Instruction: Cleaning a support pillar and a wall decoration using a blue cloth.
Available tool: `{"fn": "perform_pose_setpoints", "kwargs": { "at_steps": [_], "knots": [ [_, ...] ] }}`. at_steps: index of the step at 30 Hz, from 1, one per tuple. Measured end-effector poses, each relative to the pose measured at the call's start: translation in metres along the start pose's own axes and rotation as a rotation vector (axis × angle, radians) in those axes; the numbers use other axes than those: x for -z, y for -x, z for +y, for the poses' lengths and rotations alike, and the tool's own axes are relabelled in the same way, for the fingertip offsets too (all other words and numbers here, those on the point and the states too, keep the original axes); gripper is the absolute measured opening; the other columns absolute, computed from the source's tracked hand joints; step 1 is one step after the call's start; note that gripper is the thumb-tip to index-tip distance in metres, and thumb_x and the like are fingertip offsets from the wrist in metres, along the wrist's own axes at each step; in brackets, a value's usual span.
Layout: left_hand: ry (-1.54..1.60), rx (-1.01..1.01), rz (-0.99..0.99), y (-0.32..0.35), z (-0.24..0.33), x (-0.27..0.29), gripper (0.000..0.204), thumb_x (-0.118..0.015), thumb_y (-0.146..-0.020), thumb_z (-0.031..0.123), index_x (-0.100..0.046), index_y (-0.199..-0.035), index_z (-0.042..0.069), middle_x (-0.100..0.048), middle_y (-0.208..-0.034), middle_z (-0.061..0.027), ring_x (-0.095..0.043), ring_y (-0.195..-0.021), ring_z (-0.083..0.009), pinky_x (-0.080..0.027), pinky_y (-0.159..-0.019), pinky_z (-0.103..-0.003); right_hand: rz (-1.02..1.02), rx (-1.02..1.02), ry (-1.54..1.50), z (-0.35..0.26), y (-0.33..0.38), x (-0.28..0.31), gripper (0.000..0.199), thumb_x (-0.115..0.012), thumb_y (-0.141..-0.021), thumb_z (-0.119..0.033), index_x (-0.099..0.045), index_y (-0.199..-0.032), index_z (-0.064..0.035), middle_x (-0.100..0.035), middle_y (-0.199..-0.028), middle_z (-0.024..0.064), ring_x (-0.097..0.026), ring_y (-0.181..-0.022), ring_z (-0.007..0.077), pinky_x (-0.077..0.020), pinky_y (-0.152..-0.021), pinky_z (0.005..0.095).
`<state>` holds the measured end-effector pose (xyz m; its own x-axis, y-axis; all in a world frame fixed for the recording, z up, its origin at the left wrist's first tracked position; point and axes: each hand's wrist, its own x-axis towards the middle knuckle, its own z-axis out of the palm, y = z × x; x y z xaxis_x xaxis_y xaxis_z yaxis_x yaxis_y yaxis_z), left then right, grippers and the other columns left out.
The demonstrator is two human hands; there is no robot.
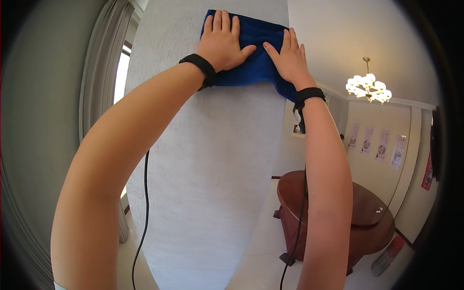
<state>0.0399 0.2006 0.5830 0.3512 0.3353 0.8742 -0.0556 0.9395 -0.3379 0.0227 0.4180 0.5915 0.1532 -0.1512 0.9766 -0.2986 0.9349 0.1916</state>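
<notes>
A dark blue cloth point(260, 60) is spread high against a pale, textured wall panel point(208, 159). My left hand point(223, 43) lies flat on the cloth's left part, its fingers pointing up and the thumb spread to the right. On the cloth's right edge, by the panel's side, my right hand point(289, 57) rests with fingers extended and thumb apart. Both hands are open and press the cloth to the surface rather than grasping it. Its lower edge hangs in a loose fold near my right wrist. Each wrist wears a black strap.
Black cords point(145, 203) hang down beside my forearms. A grey curtain point(104, 63) and a bright window stand at the left. To the right are a brown-red oval table point(338, 208), a lit chandelier point(368, 88), a red-topped cylinder point(388, 255) on the floor and wall hangings point(382, 145).
</notes>
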Motion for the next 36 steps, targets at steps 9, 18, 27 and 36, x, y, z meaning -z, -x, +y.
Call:
{"fn": "perform_pose_setpoints", "kwargs": {
  "at_steps": [9, 18, 27, 36],
  "knots": [
    [0.076, -0.011, 0.06, 0.013, 0.017, 0.016, 0.083, -0.048, -0.093, 0.063, -0.044, -0.144, -0.003, -0.04, -0.15, -0.029, -0.034, -0.143, -0.0404, -0.022, -0.12, -0.048, -0.022, 0.136, 0.02, 0.0, 0.016, 0.024, 0.076, -0.054, -0.098, -0.047, -0.033, -0.149, 0.0059, -0.027, -0.157, 0.0283, -0.025, -0.146, 0.041, -0.0235, -0.12, 0.0463],
    [0.005, 0.008, -0.002, 0.037, -0.056, 0.035, 0.083, -0.047, -0.094, 0.064, -0.04, -0.148, 0.001, -0.036, -0.154, -0.0266, -0.031, -0.145, -0.0392, -0.021, -0.121, -0.045, -0.231, 0.038, 0.022, -0.099, -0.014, 0.0, 0.087, -0.049, -0.097, -0.045, -0.017, -0.152, 0.0131, -0.011, -0.161, 0.0311, -0.004, -0.152, 0.0409, -0.007, -0.123, 0.0513],
    [-0.128, 0.098, -0.086, 0.063, -0.144, 0.048, 0.089, -0.042, -0.093, 0.071, -0.031, -0.155, 0.009, -0.026, -0.161, -0.0202, -0.024, -0.149, -0.0369, -0.021, -0.122, -0.045, 0.083, 0.152, 0.034, -0.161, -0.014, -0.033, 0.094, -0.046, -0.095, -0.06, -0.024, -0.15, 0.0126, -0.021, -0.159, 0.0313, -0.011, -0.152, 0.0403, -0.0078, -0.122, 0.0529],
    [-0.094, 0.103, -0.166, 0.098, -0.117, 0.057, 0.087, -0.043, -0.096, 0.065, -0.029, -0.154, 0.001, -0.022, -0.159, -0.0278, -0.018, -0.15, -0.0414, -0.018, -0.122, -0.049, 0.031, 0.151, -0.004, -0.145, 0.024, -0.027, 0.098, -0.046, -0.093, -0.067, -0.023, -0.153, 0.0069, -0.021, -0.162, 0.0232, -0.013, -0.152, 0.0352, -0.0101, -0.123, 0.0484]
  ]
}}
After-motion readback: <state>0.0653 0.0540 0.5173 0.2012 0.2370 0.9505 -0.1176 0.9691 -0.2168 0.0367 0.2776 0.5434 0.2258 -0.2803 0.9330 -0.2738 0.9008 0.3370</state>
